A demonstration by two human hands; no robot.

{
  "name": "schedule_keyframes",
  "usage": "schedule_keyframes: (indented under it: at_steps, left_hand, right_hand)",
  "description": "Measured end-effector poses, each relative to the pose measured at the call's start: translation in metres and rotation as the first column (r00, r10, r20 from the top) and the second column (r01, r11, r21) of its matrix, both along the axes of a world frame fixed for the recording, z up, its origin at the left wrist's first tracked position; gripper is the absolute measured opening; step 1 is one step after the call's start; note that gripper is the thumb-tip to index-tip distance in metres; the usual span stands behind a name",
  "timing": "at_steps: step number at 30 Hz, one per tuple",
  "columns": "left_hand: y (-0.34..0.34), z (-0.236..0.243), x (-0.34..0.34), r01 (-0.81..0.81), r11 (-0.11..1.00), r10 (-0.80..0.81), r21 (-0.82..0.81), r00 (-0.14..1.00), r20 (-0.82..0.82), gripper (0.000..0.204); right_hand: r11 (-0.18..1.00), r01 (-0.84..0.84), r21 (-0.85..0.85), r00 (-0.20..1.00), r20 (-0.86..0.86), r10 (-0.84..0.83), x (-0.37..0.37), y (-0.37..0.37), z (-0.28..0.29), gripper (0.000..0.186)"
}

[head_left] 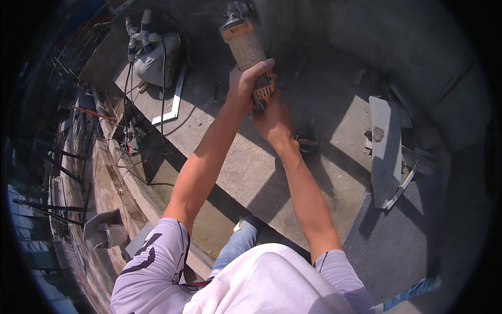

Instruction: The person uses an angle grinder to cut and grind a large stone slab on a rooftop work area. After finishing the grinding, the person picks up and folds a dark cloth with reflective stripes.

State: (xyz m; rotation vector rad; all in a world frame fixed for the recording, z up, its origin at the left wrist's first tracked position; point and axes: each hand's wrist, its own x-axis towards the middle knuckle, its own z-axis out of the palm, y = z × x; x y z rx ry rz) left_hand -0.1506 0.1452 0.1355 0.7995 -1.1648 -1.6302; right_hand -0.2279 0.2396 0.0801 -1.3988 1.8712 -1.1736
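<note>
the grinder [246, 49] is in both hands, and it points up and away from them, leaning a little left. its long axis runs from the right hand [273, 118] at the rear end, through the left hand [250, 78], to the dark head [238, 10] beyond. so the left hand is the nearer one to the head, and the right hand sits behind it and slightly to the right. the left hand is wrapped about the body, thumb laid across it; the right hand is closed round the rear end, though its fingers are partly hidden. whether a disc is fitted on the head i cannot tell, as it is lost in shadow.

left of the left hand, well apart, is a pale bag [157, 65] with pipe fittings [142, 36] against it. black cords [164, 91] run down from there, and a white square [174, 107] lies between them and the left forearm, its corner toward the person. just right of the right wrist is a dark object [307, 140], too dim to name; it is the nearest loose thing to that hand. farther right lies a grey slab [384, 157], long side running away from the person, with broken pieces [418, 138] beside it. below the hands, under both forearms, spreads a concrete surface [230, 170], crossed by hard shadows.
</note>
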Motion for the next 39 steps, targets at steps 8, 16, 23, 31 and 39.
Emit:
schedule_keyframes:
  at_steps: [8, 16, 23, 31, 39]
  left_hand:
    - [0.016, -0.007, 0.004, -0.002, 1.0, 0.001, 0.023, 0.999, 0.048, 0.031]
    - [0.005, -0.006, 0.003, -0.029, 1.0, 0.029, -0.005, 0.998, 0.057, 0.029]
    - [-0.001, 0.002, 0.0, -0.046, 0.999, 0.045, 0.012, 0.999, 0.026, 0.03]
    - [0.015, -0.005, -0.001, -0.078, 0.997, 0.077, 0.016, 0.996, 0.044, 0.033]
    - [0.014, -0.004, -0.001, -0.068, 0.997, 0.067, 0.018, 0.995, 0.079, 0.035]
  right_hand:
    - [0.997, -0.013, 0.072, 1.0, 0.01, 0.013, 0.002, 0.016, -0.001, 0.059]
    - [0.999, -0.002, 0.038, 1.0, 0.021, 0.001, 0.004, 0.001, -0.01, 0.06]
    - [0.999, -0.017, 0.05, 1.0, -0.015, 0.017, 0.001, -0.01, -0.007, 0.07]
    - [1.0, 0.003, 0.014, 1.0, -0.018, -0.003, 0.001, 0.01, -0.014, 0.062]
    - [0.996, 0.008, 0.093, 1.0, -0.008, -0.007, 0.002, 0.007, -0.015, 0.066]
